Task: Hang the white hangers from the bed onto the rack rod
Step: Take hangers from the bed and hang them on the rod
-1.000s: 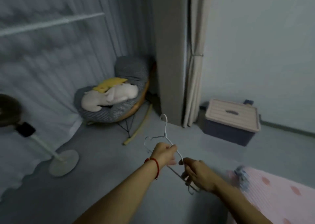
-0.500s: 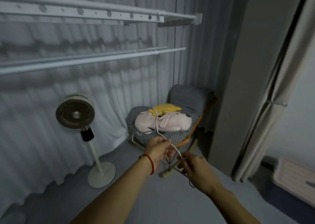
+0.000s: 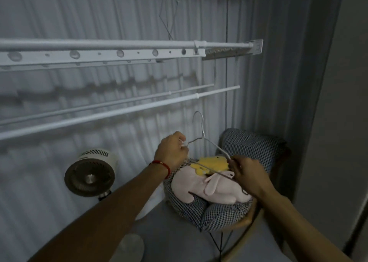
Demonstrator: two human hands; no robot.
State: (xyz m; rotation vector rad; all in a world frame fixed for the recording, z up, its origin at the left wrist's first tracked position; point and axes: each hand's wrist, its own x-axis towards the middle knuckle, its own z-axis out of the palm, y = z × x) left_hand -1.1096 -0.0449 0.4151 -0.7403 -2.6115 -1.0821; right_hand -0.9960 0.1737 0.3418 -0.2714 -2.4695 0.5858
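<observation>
Thin white wire hanger [image 3: 207,144], held level below the rack, hook uppermost and free of any rod. The left hand [image 3: 172,152] is closed on its end at 9 o'clock; the right hand [image 3: 247,174] is closed on its end at 3 o'clock. Open air lies between the hook and the lower rods [image 3: 119,112], two slim white tubes running from 8 o'clock toward 2 o'clock and ending short of the corner. Above them, the upper rod [image 3: 99,43] sits over a flat bar pierced with round holes. Pleated grey curtain [image 3: 79,12] backs the whole rack. Below the hands, a checked cushioned chair [image 3: 249,148] carries a pale pink soft toy [image 3: 199,186] and a yellow one [image 3: 213,163]. At 8 o'clock stands a round fan [image 3: 89,177].
</observation>
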